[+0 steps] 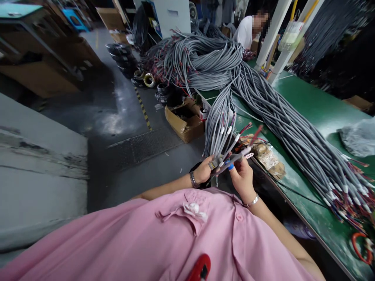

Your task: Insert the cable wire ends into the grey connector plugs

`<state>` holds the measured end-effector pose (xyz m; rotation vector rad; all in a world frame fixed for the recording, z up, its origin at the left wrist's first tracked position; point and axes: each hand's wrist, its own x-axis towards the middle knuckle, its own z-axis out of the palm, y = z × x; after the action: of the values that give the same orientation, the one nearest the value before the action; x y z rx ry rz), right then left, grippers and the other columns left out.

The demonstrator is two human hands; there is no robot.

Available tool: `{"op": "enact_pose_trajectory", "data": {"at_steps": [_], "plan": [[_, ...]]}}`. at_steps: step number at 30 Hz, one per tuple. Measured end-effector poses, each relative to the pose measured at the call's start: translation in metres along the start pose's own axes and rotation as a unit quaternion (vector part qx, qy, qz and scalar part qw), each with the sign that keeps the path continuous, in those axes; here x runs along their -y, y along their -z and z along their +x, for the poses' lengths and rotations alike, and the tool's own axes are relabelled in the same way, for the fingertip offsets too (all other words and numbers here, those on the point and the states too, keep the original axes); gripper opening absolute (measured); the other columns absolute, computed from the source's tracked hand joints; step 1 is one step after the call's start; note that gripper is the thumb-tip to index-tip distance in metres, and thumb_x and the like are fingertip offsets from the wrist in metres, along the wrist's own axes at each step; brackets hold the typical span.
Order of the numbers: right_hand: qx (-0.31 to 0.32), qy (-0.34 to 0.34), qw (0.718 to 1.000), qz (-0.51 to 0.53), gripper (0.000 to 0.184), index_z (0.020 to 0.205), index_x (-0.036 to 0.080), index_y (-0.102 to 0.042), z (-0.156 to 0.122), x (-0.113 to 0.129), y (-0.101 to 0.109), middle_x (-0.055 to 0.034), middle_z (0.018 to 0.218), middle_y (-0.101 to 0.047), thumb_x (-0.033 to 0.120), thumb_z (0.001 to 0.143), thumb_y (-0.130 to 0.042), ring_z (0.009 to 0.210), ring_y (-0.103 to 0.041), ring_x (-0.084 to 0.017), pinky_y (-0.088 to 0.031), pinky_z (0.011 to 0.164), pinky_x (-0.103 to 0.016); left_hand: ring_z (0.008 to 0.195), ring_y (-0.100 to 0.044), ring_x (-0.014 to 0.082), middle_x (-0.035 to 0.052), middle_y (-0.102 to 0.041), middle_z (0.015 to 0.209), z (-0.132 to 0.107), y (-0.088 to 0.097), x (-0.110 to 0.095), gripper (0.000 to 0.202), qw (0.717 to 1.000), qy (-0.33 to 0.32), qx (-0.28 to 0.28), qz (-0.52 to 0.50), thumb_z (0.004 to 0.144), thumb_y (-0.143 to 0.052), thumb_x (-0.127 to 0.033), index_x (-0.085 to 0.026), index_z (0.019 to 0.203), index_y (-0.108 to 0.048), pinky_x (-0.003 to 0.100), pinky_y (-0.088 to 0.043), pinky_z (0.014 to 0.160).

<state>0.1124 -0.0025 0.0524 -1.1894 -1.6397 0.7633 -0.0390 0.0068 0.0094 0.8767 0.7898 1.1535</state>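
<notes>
My left hand (204, 170) is closed around the ends of several grey cables (218, 128) that hang off the edge of the green table (310, 105). My right hand (242, 177) pinches one cable end with red wire tips (252, 136) right beside the left hand; a blue cover sits on one fingertip. Both hands are held above my pink shirt, just off the table's near edge. A huge bundle of grey cables (281, 117) runs along the table, its stripped coloured ends (348, 195) lying at the right.
An open cardboard box (184, 121) stands on the floor by the table. A person in a white shirt (247, 31) sits at the far end. A crumpled plastic bag (359, 136) lies at the right. Tape rolls (148, 80) and dark bins sit on the floor behind.
</notes>
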Motion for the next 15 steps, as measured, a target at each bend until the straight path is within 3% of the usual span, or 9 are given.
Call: {"op": "enact_pose_trajectory", "data": {"at_steps": [5, 7, 11, 15], "plan": [[0.055, -0.024, 0.997, 0.041, 0.017, 0.100, 0.020, -0.057, -0.006, -0.002, -0.009, -0.0047, 0.087, -0.067, 0.033, 0.088, -0.055, 0.075, -0.063, -0.018, -0.051, 0.069, -0.030, 0.038, -0.034, 0.0067, -0.0032, -0.038, 0.037, 0.000, -0.009, -0.002, 0.060, 0.990, -0.046, -0.103, 0.080, 0.080, -0.051, -0.068, -0.017, 0.048, -0.045, 0.023, -0.026, 0.044], [0.059, -0.010, 0.998, 0.019, 0.015, 0.096, 0.020, -0.057, -0.009, -0.002, -0.009, -0.0044, 0.085, -0.066, 0.032, 0.087, -0.056, 0.072, -0.061, -0.017, -0.050, 0.066, -0.030, 0.038, -0.034, 0.0069, -0.0029, -0.037, 0.037, 0.004, -0.010, -0.003, 0.063, 0.986, -0.062, -0.134, 0.074, 0.079, -0.050, -0.069, -0.018, 0.045, -0.042, 0.024, -0.026, 0.043], [0.097, 0.030, 0.995, -0.002, 0.018, 0.099, 0.021, -0.057, -0.014, 0.002, -0.004, -0.0017, 0.081, -0.064, 0.031, 0.084, -0.059, 0.066, -0.057, -0.015, -0.049, 0.064, -0.028, 0.037, -0.036, 0.0071, -0.0047, -0.041, 0.041, 0.011, -0.013, 0.001, 0.057, 0.982, -0.035, -0.184, 0.013, 0.074, -0.056, -0.071, -0.017, 0.056, -0.048, 0.022, -0.027, 0.041], [0.102, 0.059, 0.993, -0.031, 0.023, 0.102, 0.020, -0.061, -0.013, 0.005, -0.004, -0.0039, 0.085, -0.063, 0.033, 0.083, -0.062, 0.070, -0.056, -0.016, -0.049, 0.066, -0.030, 0.043, -0.045, 0.0077, -0.0053, -0.050, 0.050, 0.014, -0.018, 0.007, 0.048, 0.983, -0.027, -0.182, -0.016, 0.068, -0.069, -0.062, -0.015, 0.075, -0.058, 0.021, -0.034, 0.045]]}}
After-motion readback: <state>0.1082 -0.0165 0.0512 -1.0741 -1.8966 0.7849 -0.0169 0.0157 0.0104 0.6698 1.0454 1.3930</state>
